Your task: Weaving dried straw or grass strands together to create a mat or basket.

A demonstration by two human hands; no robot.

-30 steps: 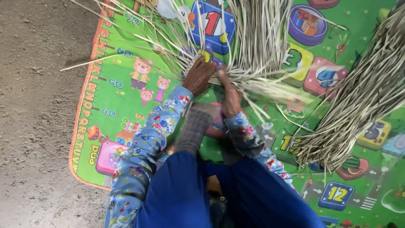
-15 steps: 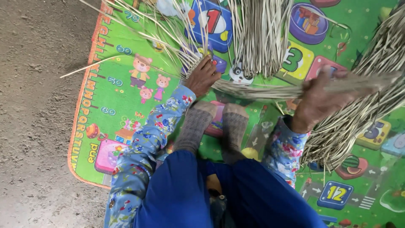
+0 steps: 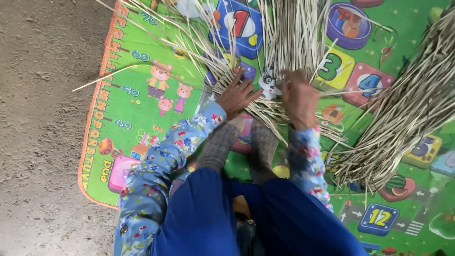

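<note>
The flat, pale, dry reed strips [image 3: 284,42] fanned across the glossy, colourful play mat [image 3: 137,114] are pressed down by the left hand [image 3: 238,95], fingers spread open, and gripped by the closed right hand [image 3: 299,97].

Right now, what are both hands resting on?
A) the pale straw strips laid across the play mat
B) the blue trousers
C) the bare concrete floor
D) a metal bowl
A: the left hand and the right hand press on the pale straw strips lying on the green play mat.
</note>
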